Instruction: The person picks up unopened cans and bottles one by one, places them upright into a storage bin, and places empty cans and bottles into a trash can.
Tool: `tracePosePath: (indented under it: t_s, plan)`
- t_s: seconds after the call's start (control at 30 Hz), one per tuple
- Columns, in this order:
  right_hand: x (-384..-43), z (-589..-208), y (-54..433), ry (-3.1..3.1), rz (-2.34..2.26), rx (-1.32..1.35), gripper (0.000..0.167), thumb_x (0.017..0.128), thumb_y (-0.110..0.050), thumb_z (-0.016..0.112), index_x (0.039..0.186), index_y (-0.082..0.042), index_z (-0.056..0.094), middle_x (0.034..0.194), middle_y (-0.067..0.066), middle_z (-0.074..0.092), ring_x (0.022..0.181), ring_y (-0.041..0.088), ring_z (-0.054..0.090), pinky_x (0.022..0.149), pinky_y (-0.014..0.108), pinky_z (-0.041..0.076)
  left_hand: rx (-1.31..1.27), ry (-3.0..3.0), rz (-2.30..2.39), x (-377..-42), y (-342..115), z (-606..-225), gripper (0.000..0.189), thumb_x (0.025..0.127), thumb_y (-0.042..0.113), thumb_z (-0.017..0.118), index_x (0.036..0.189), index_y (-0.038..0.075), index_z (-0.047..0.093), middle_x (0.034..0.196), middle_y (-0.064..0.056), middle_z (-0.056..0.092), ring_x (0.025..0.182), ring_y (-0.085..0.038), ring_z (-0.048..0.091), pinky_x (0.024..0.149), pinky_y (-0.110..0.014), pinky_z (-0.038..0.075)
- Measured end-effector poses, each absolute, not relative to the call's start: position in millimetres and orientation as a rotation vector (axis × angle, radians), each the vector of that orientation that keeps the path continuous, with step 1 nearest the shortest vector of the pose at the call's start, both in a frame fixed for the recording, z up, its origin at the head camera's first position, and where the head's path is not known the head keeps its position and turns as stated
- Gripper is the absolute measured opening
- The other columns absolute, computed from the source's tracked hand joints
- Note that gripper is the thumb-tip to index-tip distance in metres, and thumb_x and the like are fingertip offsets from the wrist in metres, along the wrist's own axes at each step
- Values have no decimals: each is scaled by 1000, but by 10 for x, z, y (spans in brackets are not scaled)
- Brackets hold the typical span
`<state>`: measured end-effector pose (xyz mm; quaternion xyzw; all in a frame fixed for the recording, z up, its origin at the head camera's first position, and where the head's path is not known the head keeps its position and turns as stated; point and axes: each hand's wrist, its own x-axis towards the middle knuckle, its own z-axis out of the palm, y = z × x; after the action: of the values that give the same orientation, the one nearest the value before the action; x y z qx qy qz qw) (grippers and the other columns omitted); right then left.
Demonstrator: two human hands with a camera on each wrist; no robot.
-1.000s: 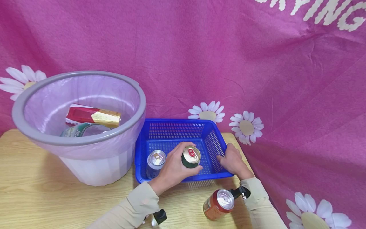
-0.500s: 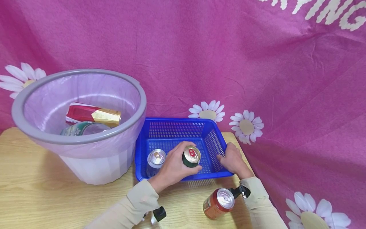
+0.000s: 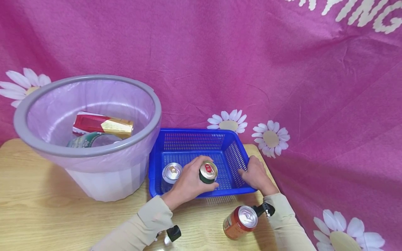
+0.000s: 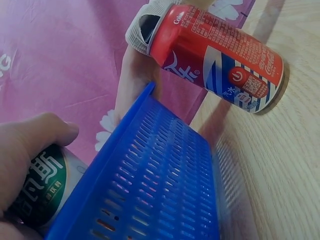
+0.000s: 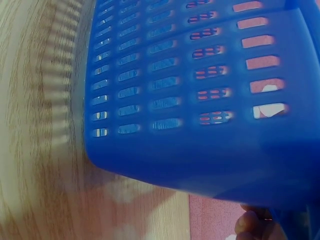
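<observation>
My left hand [image 3: 190,181] holds a dark green drink can [image 3: 208,171] with a gold top and red tab, inside the blue basket [image 3: 233,191]. In the left wrist view the thumb lies along the green can [image 4: 46,192], beside the basket wall [image 4: 155,162]. My right hand [image 3: 255,176] grips the basket's right rim, thumb on the inner side; in the right wrist view its fingers [image 5: 256,226] show only at the bottom edge. A silver-topped can [image 3: 171,173] stands in the basket's left part, partly hidden by my left hand.
A red Coca-Cola can [image 3: 240,223] stands on the wooden table [image 3: 44,202] in front of the basket, near my right wrist. Left of the basket is a lined bin [image 3: 103,186] holding a red-and-gold container [image 3: 103,124] and a green-labelled bottle [image 3: 94,140]. A magenta cloth [image 3: 194,62] hangs behind.
My left hand has shifted slightly left with the green can, whose top tilts a little more. My right hand stays on the basket rim, and the basket keeps its place.
</observation>
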<state>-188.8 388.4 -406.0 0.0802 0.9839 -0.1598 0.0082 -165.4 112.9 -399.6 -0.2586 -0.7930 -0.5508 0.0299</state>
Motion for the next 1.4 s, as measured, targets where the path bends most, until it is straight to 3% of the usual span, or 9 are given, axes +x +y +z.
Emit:
tracePosePath:
  t_s: [1.4]
  plan:
    - [-1886, -4066, 3896, 3068, -509, 263, 50, 95, -24, 65, 126, 9, 44, 111, 26, 59, 100, 38, 60, 89, 56, 55, -769, -2649, -1427, -1694, 1150, -4057, 60, 66, 17, 90, 120, 10, 62, 102, -4, 66, 93, -22, 65, 80, -35, 54]
